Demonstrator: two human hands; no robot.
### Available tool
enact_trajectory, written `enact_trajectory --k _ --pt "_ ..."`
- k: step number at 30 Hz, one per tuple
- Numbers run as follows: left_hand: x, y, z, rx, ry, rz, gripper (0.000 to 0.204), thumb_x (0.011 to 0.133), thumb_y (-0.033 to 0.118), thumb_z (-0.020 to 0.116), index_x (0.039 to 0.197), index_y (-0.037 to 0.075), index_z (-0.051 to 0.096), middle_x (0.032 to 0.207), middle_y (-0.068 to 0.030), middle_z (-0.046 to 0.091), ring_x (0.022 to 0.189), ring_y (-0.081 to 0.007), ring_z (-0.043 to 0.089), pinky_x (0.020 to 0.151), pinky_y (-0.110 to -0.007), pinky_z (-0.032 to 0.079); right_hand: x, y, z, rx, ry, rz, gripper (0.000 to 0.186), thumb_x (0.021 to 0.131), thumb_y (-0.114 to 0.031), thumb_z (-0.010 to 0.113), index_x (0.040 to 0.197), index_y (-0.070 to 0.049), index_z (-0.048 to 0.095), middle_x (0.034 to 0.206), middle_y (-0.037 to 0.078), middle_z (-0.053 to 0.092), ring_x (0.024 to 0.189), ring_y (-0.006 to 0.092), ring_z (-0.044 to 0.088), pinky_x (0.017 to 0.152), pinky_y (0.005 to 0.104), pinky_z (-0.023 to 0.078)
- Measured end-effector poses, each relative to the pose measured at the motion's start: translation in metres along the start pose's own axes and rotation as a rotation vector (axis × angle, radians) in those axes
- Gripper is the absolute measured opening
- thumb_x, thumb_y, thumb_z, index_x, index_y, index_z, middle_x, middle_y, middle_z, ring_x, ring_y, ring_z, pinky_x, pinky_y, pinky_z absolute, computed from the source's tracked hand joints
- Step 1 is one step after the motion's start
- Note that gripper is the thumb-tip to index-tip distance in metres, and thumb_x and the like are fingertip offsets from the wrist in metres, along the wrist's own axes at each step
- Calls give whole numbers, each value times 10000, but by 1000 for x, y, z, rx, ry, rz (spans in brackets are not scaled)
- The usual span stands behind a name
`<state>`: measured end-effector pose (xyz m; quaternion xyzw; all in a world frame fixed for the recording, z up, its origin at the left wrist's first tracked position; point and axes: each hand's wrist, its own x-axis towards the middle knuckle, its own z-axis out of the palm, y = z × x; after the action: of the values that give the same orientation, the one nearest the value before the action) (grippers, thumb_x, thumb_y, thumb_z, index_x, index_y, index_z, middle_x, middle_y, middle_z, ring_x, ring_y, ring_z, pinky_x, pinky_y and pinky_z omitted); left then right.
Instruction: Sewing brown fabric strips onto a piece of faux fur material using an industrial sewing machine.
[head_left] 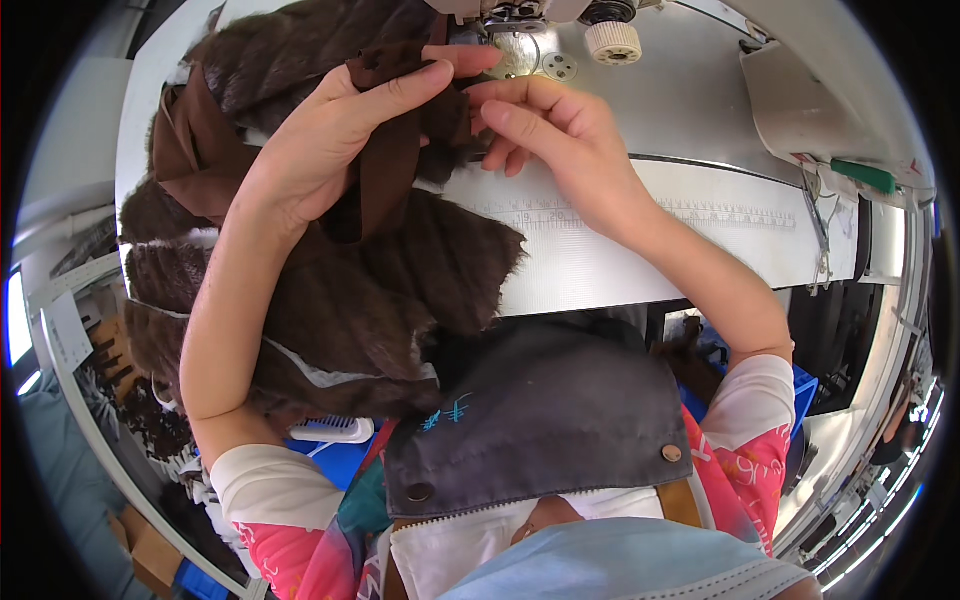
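Dark brown fur pieces (400, 290) spread over the left of the white table and hang over its front edge. Across them loops a smooth brown fabric strip (385, 175). My left hand (330, 130) is closed on this strip, thumb on top, just in front of the sewing machine (515, 22). To its right, my right hand (560, 130) pinches the edge of the same brown material between thumb and forefinger. The other right fingers curl loosely below. Whether fur also lies in that pinch is hard to see. Another loop of the strip (200, 140) lies farther left.
A cream knob (612, 43) sits on the machine's head, above the metal bed (660, 100). A printed ruler (650, 213) runs along the table. Metal tools (822, 230) and a green-handled item (862, 177) are at the right end. A white comb (335, 430) lies below the table edge.
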<state>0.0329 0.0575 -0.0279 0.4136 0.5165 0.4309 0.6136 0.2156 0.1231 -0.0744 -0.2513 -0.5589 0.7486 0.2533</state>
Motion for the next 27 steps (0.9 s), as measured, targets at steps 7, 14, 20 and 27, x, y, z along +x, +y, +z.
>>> enact_trajectory --k 7,14,20,27 --pt "2 -8 1 -145 62 -18 308 921 255 526 1141 54 605 983 -16 634 892 -84 580 748 -229 461 3 -4 -6 -40 19 48 179 832 -148 648 914 7 614 773 27 640 647 75 585 563 192 439" --pt "3 -6 1 -39 72 -24 293 928 231 508 1121 25 590 971 -38 643 894 -94 595 736 -235 467 -4 1 -4 -86 87 -99 106 822 -115 637 849 -14 617 708 11 615 625 52 563 551 186 421" --pt "3 -15 -55 -456 -190 223 242 930 180 497 1040 -13 594 860 -36 641 824 -100 595 756 -214 448 -8 2 -7 -106 59 -29 63 805 -69 606 832 -14 590 719 17 610 648 68 588 563 202 423" --pt "3 3 -4 418 39 158 221 746 109 726 919 -10 658 733 27 608 693 -29 521 641 -190 411 -10 -2 -5 3 25 -46 94 807 -72 595 860 1 568 773 50 614 662 112 618 595 218 457"
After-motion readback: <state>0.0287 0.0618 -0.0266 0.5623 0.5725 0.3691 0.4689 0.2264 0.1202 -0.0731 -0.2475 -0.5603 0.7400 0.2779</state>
